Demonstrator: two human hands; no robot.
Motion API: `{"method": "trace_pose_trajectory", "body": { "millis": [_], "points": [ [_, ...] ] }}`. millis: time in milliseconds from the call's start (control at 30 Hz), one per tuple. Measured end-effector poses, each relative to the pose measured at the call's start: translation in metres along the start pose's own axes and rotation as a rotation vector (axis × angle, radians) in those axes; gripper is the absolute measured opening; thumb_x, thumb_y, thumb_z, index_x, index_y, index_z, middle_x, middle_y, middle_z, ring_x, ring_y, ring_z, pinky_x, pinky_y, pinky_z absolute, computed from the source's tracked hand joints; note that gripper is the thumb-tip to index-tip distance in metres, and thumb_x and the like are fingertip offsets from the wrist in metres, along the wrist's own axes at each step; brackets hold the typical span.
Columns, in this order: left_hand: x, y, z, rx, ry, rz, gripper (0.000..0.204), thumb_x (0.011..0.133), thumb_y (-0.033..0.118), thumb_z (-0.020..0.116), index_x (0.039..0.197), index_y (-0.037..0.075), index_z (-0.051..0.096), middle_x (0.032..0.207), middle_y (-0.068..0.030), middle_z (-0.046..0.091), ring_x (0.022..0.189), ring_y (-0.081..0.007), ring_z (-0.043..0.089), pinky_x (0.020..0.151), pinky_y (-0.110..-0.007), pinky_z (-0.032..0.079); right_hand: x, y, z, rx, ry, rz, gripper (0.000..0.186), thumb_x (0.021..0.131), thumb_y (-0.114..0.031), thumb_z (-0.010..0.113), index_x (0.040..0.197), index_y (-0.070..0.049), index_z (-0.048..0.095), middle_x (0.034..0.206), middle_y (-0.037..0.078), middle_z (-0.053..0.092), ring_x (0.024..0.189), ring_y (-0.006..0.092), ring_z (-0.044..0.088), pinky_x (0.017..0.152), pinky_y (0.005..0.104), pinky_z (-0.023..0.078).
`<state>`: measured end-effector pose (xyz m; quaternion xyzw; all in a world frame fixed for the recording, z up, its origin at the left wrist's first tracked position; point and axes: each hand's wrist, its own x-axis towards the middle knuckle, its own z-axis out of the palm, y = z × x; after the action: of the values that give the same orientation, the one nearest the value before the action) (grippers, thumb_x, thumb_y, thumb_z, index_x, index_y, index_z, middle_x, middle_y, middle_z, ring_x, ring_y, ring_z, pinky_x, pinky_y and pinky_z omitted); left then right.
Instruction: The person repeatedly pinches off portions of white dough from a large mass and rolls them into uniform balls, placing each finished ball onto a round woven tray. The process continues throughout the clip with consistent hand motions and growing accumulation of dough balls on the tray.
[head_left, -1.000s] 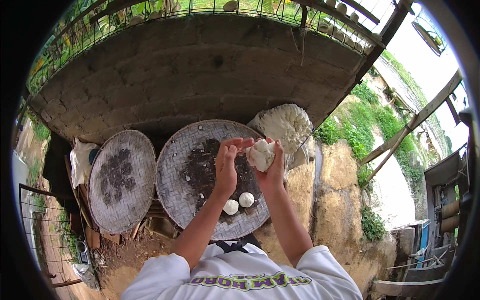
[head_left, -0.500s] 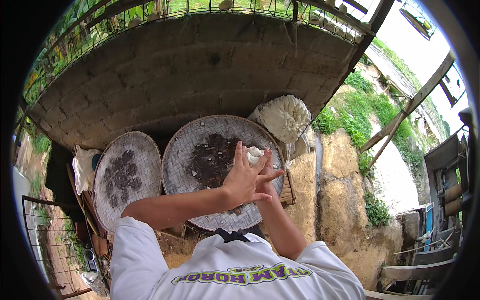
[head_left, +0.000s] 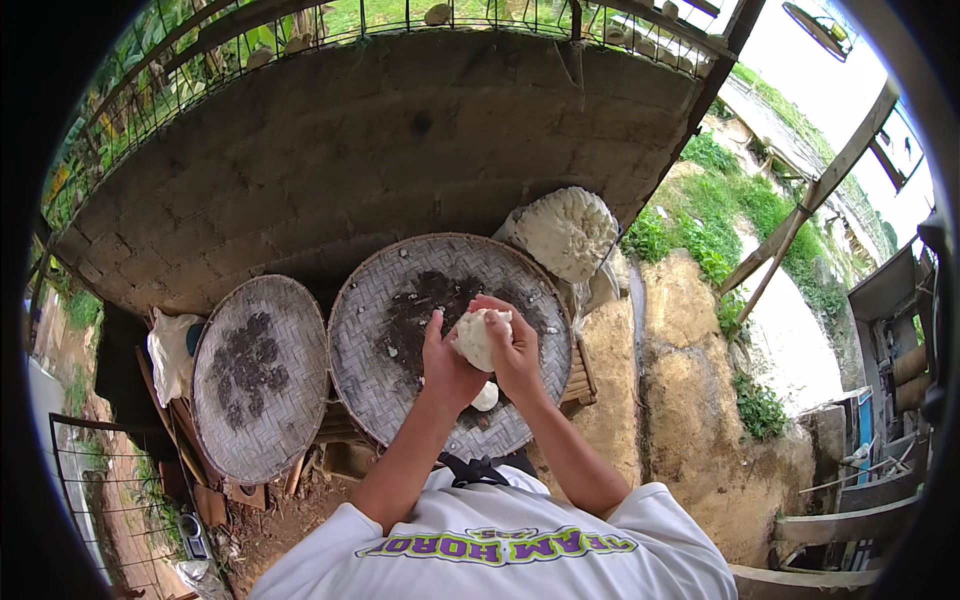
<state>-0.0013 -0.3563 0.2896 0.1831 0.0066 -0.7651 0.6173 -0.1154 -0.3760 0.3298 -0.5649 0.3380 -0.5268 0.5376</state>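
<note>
Between my two cupped hands is a rounded lump of white, dough-like mass point(head_left: 476, 340). My left hand point(head_left: 449, 368) presses on its left side with the palm, fingers curved round it. From the right, my right hand point(head_left: 515, 352) wraps it, with fingers over the top and thumb side along the near face. Both hands are above a large round woven bamboo tray point(head_left: 365, 345) that has a dark patch in its middle. A smaller white ball point(head_left: 485, 397) lies on the tray below my wrists, partly hidden by them. White crumbs dot the weave.
A sack full of the same white mass point(head_left: 570, 238) stands at the tray's far right. To the left leans a second, smaller woven tray point(head_left: 255, 375) with dark stains. A block wall point(head_left: 400, 150) rises behind. Bamboo slats point(head_left: 580, 375) support the big tray.
My left arm has drawn back from across the tray, and both hands now cup the white lump nearer to me. The small white ball on the tray has come into view.
</note>
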Motion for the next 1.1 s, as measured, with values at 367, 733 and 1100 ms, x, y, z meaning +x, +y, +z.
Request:
{"method": "trace_pose_trajectory", "body": {
  "millis": [367,733,1100],
  "points": [
    [0.0,0.009,-0.004,0.012,-0.323,-0.009,0.047,0.107,0.049,0.046,0.137,0.014,0.055,0.133,-0.0077,0.064,0.124,-0.0259,0.064,0.102,-0.046,0.056,0.019,-0.011,0.011,-0.602,-0.245,-0.369,0.03,0.096,-0.024,0.065,0.115,-0.003,0.074,0.12,0.017,0.069,0.112,0.0345,0.067,0.096,0.0432,0.053],
    [0.019,-0.007,-0.008,0.245,0.257,0.395,0.047,0.106,0.033,0.037,0.142,0.009,0.056,0.139,-0.0127,0.063,0.133,-0.0284,0.057,0.115,-0.048,0.044,0.001,0.034,0.013,0.381,0.298,0.366,0.035,0.105,-0.026,0.06,0.123,0.002,0.069,0.12,0.012,0.07,0.104,0.0174,0.067,0.088,0.0311,0.055],
    [0.018,0.017,-0.007,0.042,0.247,-0.094,0.049,0.105,0.045,0.037,0.13,0.01,0.061,0.125,-0.0117,0.068,0.113,-0.0294,0.068,0.099,-0.05,0.054,0.012,0.025,-0.002,0.07,0.007,0.182,0.031,0.102,-0.023,0.065,0.124,-0.002,0.07,0.115,0.008,0.071,0.102,0.0132,0.065,0.089,0.0303,0.054]
  ]
}}
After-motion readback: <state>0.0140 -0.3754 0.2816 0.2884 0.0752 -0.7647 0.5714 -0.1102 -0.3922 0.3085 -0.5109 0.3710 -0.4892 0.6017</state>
